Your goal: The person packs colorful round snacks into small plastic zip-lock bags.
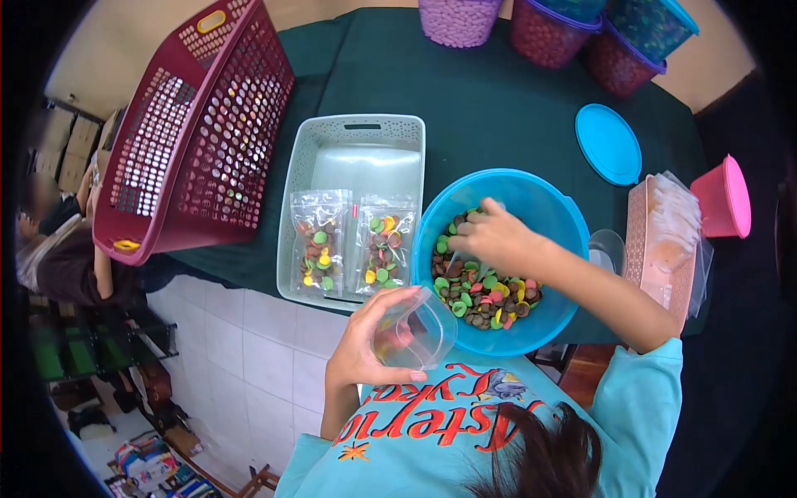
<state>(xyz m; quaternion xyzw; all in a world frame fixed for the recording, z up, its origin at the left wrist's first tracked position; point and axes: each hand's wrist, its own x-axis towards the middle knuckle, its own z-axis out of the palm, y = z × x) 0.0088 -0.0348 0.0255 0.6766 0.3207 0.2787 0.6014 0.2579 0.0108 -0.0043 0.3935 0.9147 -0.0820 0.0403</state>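
My left hand (355, 347) is wrapped round a clear plastic cup (427, 332), tilted beside the front rim of a blue tub (573, 249). Inside the tub lies a heap of brown, green, yellow and pink candy discs (498, 303). My right hand (490, 241) reaches down into the tub with its fingers closed at the candy. Slivers of something pale or clear show beneath the fingers, too little to name. To the left, a pale grey-green basket (353, 158) holds two clear bags of the same discs, a left bag (320, 249) and a right bag (386, 249).
A tall maroon basket (191, 141) stands at the left. Candy-filled tubs (548, 33) line the back. At right are a blue lid (608, 144), a pink basket of plastic bags (664, 249) and a pink container (722, 199). Another person (66, 249) is at far left.
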